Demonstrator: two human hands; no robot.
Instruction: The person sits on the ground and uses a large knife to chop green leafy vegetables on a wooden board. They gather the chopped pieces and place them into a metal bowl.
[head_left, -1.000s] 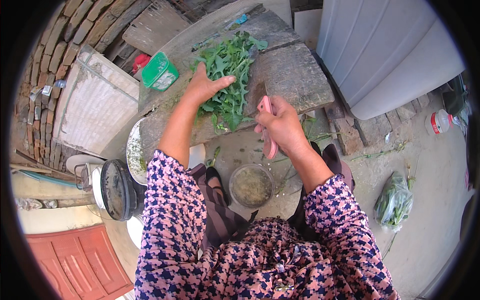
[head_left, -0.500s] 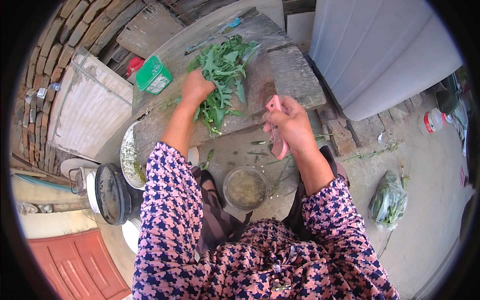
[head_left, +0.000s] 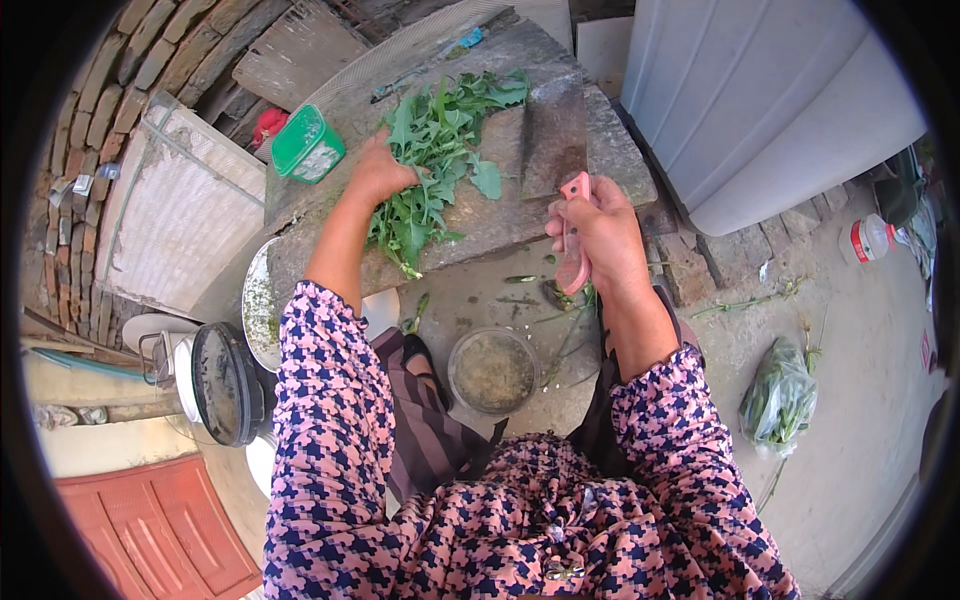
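Note:
Leafy greens [head_left: 440, 150] lie in a loose heap on the weathered wooden board [head_left: 330, 235]. At the heap's left side, my left hand [head_left: 382, 172] grips some of the stems, its thumb against them and the other fingers partly behind leaves. My right hand [head_left: 603, 228] is closed round the pink handle of a cleaver [head_left: 573, 235], near the board's right front edge. Its broad, brownish blade seems to reach away over the board, to the right of the greens and apart from them.
A green plastic tub [head_left: 308, 145] stands left of the greens. Below the board, a round basin [head_left: 493, 371] sits on the floor between my feet. A bag of greens [head_left: 780, 400] lies at right, with a plastic bottle [head_left: 868, 240] farther off. A large pale container [head_left: 760, 110] borders the board's right.
My left hand has shifted slightly left, and the greens are more spread toward the far right. My right hand has moved a little right with the cleaver, whose handle is now more upright in view.

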